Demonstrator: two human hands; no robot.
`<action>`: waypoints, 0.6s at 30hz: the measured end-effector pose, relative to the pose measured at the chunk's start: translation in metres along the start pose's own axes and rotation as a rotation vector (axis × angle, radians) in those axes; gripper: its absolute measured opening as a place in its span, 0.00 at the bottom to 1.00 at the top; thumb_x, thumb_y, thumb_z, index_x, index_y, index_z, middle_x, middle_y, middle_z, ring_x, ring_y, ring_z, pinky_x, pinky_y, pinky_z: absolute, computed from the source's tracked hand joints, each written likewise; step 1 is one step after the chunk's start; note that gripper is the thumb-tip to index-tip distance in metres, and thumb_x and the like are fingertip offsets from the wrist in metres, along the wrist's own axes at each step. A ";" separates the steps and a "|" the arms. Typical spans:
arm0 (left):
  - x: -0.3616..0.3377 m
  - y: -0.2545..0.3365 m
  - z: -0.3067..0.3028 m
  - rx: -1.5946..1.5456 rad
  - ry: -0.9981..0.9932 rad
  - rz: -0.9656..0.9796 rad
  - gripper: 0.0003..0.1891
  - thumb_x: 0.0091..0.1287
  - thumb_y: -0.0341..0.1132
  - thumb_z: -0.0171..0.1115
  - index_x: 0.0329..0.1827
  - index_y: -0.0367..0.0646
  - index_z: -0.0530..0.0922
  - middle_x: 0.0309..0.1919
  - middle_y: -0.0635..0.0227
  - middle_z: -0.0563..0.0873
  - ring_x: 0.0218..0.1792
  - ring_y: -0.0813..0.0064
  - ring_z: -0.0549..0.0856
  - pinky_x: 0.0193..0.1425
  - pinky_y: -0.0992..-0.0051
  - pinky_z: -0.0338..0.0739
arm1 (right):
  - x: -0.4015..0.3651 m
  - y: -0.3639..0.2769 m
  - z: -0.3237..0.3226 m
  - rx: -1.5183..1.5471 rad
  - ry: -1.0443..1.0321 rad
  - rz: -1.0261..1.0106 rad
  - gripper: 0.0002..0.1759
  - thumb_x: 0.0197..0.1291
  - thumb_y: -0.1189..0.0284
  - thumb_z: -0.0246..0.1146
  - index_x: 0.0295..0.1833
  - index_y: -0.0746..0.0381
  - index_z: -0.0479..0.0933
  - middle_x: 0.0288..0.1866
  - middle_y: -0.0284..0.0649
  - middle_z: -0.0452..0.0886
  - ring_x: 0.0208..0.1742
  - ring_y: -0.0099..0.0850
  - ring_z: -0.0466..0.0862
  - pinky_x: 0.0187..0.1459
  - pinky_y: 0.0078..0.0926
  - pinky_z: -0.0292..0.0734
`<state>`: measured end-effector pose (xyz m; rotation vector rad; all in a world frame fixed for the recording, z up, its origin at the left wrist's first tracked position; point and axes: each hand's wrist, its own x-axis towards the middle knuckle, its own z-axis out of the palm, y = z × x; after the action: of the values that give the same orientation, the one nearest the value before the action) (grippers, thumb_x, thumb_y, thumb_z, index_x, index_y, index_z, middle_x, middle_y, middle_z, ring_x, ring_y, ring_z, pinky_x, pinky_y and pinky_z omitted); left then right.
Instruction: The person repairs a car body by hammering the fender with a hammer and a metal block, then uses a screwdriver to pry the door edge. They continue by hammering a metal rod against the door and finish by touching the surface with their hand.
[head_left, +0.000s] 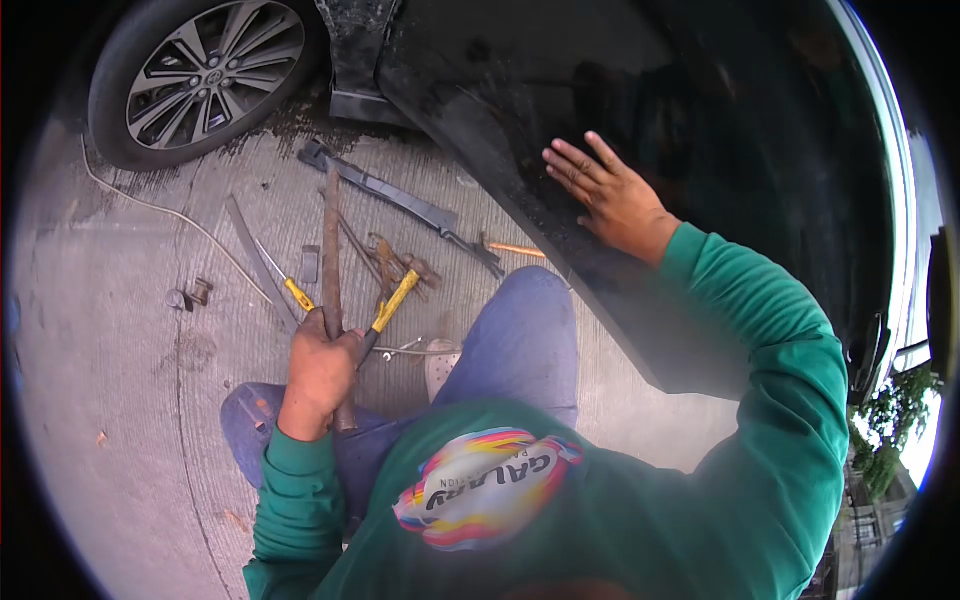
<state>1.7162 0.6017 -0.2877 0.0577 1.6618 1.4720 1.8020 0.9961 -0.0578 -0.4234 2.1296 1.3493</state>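
Observation:
My left hand (322,372) is wrapped around a long rusty metal bar (333,240) that stretches away from me over the floor. Right by those fingers is the dark grip end of a hammer with a yellow handle (398,300). A yellow-handled screwdriver (298,295) and a long flat metal strip (258,255) lie just beyond the same hand. My right hand (615,200) rests against the black car door panel (700,130), palm toward it and fingers stretched out.
On the concrete are rusty tools (383,268), a long dark bracket-like piece (390,192), a small grey block (310,264), short metal cylinders (190,297) and a wooden handle (515,249). A cable (180,215) runs past the car wheel (215,78). My bent knee (530,310) is near the door's lower edge.

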 end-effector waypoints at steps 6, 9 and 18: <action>-0.004 0.009 0.000 -0.056 -0.012 -0.073 0.16 0.73 0.25 0.67 0.61 0.34 0.76 0.27 0.73 0.77 0.20 0.82 0.74 0.23 0.74 0.69 | 0.039 0.174 -0.124 -0.260 0.573 0.688 0.48 0.78 0.42 0.58 0.89 0.67 0.62 0.93 0.52 0.58 0.95 0.48 0.53 0.89 0.71 0.38; -0.017 0.017 -0.002 -0.095 -0.028 -0.125 0.15 0.73 0.25 0.67 0.60 0.34 0.76 0.27 0.73 0.77 0.21 0.82 0.74 0.23 0.74 0.70 | 0.087 0.150 -0.109 -0.167 0.678 0.672 0.50 0.76 0.41 0.59 0.89 0.66 0.63 0.94 0.51 0.58 0.95 0.49 0.52 0.89 0.72 0.37; -0.030 -0.019 -0.007 -0.050 0.040 0.001 0.11 0.70 0.30 0.71 0.46 0.32 0.79 0.29 0.62 0.83 0.27 0.70 0.82 0.31 0.64 0.77 | 0.168 -0.081 0.043 -0.080 0.016 -0.007 0.48 0.80 0.42 0.54 0.93 0.59 0.56 0.97 0.42 0.50 0.97 0.46 0.40 0.92 0.64 0.31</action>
<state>1.7388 0.5741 -0.2869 0.0016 1.6562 1.5244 1.7272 1.0055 -0.2334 -0.4750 2.0904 1.4351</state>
